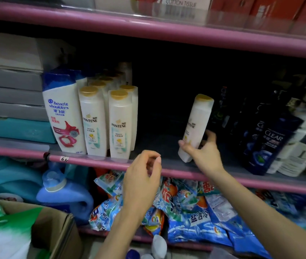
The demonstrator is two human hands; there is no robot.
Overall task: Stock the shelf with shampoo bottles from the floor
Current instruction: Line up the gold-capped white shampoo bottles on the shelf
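Observation:
My right hand (201, 153) grips the lower part of a white Pantene shampoo bottle (197, 122) with a gold cap, tilted slightly right, its base on the middle shelf (96, 161) near the front edge. My left hand (142, 176) hovers in front of the shelf's pink rim, fingers loosely curled and holding nothing. To the left stand two rows of Pantene bottles (119, 124) and a white Head & Shoulders bottle (62, 116). A dark gap lies between those rows and the bottle I hold.
Dark Clear shampoo bottles (268, 143) crowd the shelf's right end. Flat grey and teal boxes (12, 109) are stacked at the left. Below lie detergent bags (195, 212), a blue jug (62, 197) and a cardboard box (55, 230). Bottle caps (157, 247) show at the floor.

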